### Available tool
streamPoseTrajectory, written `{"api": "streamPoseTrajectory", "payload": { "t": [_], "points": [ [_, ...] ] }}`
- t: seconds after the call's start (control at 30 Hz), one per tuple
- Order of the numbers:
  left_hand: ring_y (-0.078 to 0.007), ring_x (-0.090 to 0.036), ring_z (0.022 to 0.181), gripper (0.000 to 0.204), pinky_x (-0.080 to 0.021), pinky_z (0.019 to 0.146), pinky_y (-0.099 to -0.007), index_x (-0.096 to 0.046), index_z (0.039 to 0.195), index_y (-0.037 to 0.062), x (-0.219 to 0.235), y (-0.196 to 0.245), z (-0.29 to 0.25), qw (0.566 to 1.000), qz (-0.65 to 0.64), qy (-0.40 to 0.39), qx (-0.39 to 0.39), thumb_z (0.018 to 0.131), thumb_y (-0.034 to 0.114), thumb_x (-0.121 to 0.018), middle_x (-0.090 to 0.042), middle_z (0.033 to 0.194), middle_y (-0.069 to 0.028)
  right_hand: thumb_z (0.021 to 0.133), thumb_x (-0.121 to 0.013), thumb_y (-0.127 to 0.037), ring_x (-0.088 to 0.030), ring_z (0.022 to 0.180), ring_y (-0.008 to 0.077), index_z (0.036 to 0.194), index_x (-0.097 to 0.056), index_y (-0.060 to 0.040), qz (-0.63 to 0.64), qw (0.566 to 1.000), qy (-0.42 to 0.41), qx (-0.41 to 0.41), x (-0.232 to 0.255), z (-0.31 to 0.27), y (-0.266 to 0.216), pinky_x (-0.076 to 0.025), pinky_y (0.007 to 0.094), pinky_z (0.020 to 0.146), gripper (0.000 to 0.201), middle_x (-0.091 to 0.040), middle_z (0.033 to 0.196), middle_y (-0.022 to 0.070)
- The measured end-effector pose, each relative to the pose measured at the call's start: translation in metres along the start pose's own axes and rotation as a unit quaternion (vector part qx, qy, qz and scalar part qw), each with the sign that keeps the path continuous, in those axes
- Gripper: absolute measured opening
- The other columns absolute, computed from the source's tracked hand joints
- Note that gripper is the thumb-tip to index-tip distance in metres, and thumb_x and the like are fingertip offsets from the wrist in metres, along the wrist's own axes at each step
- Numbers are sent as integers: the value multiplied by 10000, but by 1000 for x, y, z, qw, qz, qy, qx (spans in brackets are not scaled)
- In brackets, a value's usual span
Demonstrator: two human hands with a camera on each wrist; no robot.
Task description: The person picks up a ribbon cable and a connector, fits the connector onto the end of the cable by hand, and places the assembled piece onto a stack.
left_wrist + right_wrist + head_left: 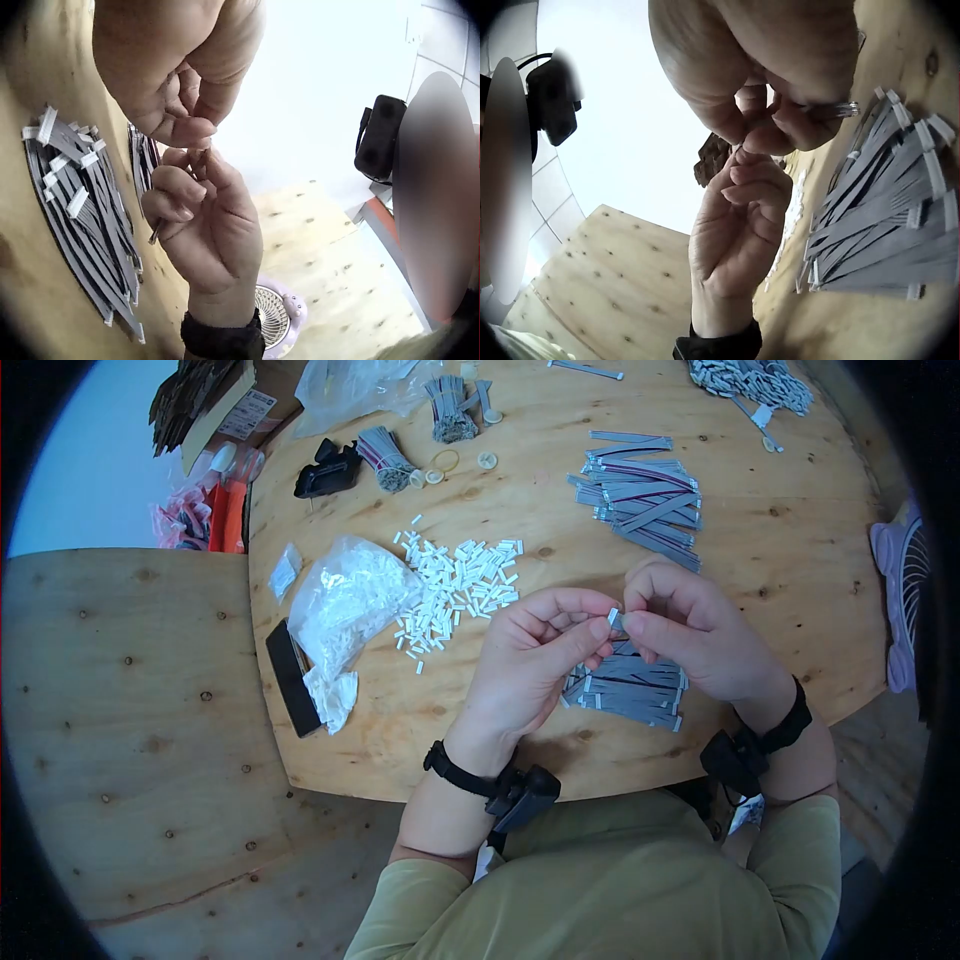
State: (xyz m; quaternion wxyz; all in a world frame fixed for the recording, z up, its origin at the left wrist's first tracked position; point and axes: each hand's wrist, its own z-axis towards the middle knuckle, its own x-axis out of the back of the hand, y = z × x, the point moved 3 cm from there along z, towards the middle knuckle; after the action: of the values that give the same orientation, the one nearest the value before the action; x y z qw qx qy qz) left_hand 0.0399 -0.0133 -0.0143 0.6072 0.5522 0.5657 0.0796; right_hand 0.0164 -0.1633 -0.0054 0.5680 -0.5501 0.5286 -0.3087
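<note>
Fingertip to fingertip, my left hand (545, 650) and right hand (700, 625) meet above the table. Between them in the head view is a small white connector (614, 618) on a grey ribbon cable, pinched by the thumb and index finger of each hand. Most of that cable is hidden by the fingers. In the right wrist view a clear-ended piece (847, 110) sticks out from the curled fingers of my right hand (757, 60). Grey ribbon cables (635, 695) with white ends lie under my hands, and another pile (645, 500) lies beyond them.
Loose white connector pieces (460, 580) are spread left of my hands, beside a clear plastic bag (350, 600) and a dark box (292, 678). Farther back lie bundled cables (452, 410), a black object (328, 470) and coiled cables (750, 385). A purple fan (900, 600) stands at the right edge.
</note>
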Motion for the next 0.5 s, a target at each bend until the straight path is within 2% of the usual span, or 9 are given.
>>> {"api": "streamPoseTrajectory", "payload": {
  "t": [0.33,0.43,0.5],
  "points": [
    [-81,-550,695,177,-443,599,-182,-551,969,-15,-2,1,-1,1000,-4,-8,1,793,-7,-545,-602,828,-71,819,-518,-111,-433,594,6,809,-480,-52,-24,999,17,-12,1,-2,-1,-361,152,508,71,-478,704,-42],
    [-113,-581,679,178,-468,591,-182,-550,960,-39,-2,1,-1,1000,-12,5,-3,782,-23,-544,-608,809,-108,820,-520,-117,-437,596,10,812,-480,-50,2,1000,23,6,0,-2,0,-364,151,504,79,-483,716,-35],
    [-95,-562,693,186,-453,603,-186,-549,975,-23,-2,1,-1,1000,17,0,0,790,-1,-550,-605,818,-78,825,-515,-120,-453,602,28,821,-479,-46,-17,999,23,16,1,-2,0,-385,162,513,82,-486,776,-12]
  ]
}}
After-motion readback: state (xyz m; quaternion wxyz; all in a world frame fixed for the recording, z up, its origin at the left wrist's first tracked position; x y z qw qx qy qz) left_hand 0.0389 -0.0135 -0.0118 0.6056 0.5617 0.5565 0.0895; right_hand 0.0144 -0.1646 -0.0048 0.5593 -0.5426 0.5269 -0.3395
